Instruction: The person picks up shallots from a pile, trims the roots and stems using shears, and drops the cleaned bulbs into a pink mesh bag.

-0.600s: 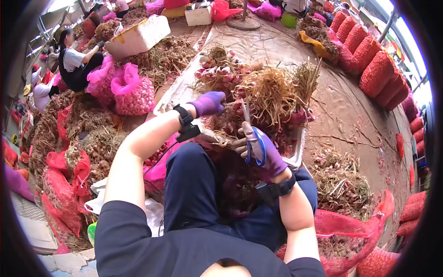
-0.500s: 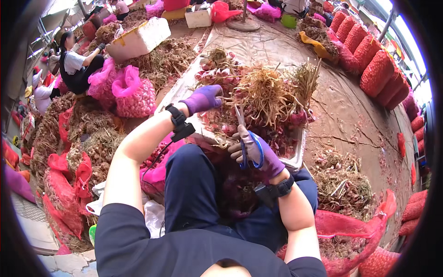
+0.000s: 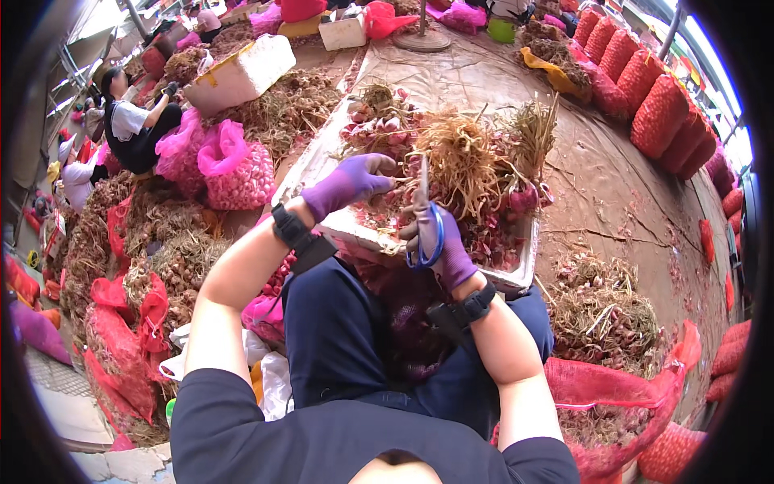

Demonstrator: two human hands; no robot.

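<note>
My right hand, in a purple and grey glove, grips a pair of scissors by its blue handles, blades pointing up and away from me. My left hand, in a purple glove, is to its left above a white foam box, its fingers curled in; whatever is between them is hidden. In the box lie purple-skinned garlic bulbs and a thick bundle of dry stems and roots, just beyond the scissors' tips.
Pink mesh bags of bulbs and heaps of dried plants lie on the left. A pile of plants and a red mesh bag are at my right. Filled red sacks line the far right. A person sits at far left.
My left hand has drawn slightly back toward me. My right hand has shifted up and turned, bringing the scissors more upright beside the bundle.
</note>
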